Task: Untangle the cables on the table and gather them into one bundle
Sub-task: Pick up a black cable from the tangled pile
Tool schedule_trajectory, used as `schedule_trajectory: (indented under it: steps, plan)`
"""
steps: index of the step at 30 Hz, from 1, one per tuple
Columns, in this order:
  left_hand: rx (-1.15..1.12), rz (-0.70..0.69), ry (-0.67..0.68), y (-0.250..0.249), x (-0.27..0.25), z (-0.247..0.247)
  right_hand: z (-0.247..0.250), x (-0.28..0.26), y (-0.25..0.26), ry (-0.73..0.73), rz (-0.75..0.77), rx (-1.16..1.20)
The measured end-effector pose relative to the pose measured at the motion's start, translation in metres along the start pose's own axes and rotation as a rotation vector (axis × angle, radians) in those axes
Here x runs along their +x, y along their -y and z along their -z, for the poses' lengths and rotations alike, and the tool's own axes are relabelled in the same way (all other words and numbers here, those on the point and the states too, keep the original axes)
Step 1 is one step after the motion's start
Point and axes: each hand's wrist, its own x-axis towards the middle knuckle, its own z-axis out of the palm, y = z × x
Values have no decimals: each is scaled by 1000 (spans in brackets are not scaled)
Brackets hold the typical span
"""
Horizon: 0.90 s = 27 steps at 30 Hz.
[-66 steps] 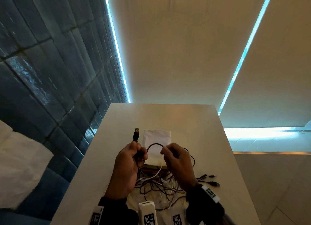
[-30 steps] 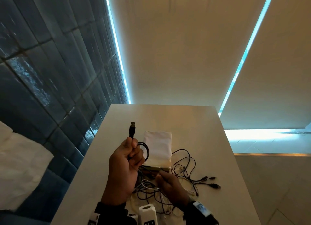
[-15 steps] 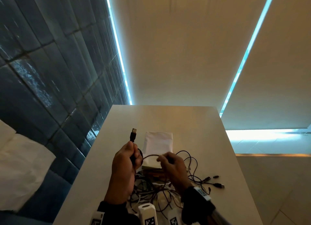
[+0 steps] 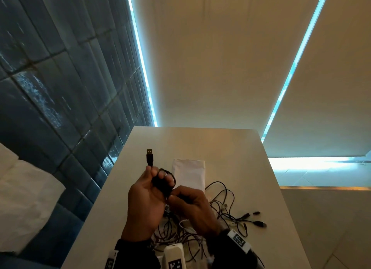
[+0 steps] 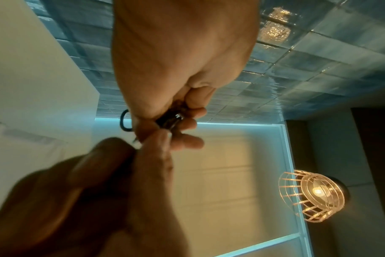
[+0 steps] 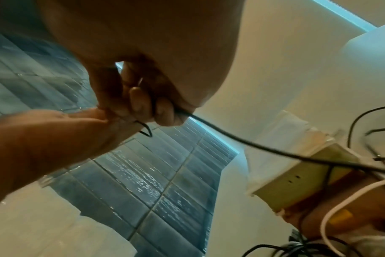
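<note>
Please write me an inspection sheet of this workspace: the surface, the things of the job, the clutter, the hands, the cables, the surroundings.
Surface: pale table, far half bare.
Job's things: black cable coiled in the left hand, USB plug pointing up.
Clutter: white packet; boxes under the cables.
Hands: left hand grips the coil; right hand pinches the same cable.
Cables: loose tangle, black and white, on the table.
Surroundings: blue tiled wall, lit ceiling strips, wire lamp.

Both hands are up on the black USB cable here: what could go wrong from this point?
The black USB cable coiled in the left hand runs via the right hand into the loose tangle of black and white cables. Pulling may tighten a knot there, or drag the white packet.
</note>
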Motion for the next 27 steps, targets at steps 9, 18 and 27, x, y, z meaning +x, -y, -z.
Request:
schedule_trajectory:
  steps: [9, 18, 27]
  plan:
    - [139, -131, 87, -3, 0, -6, 21, -8, -49, -65, -133, -154]
    - [144, -143, 106, -8, -4, -6, 33, -21, -77, -89, -210, -255]
    - [292, -171, 20, -12, -2, 1, 108, -59, -52, -257, -202, -562]
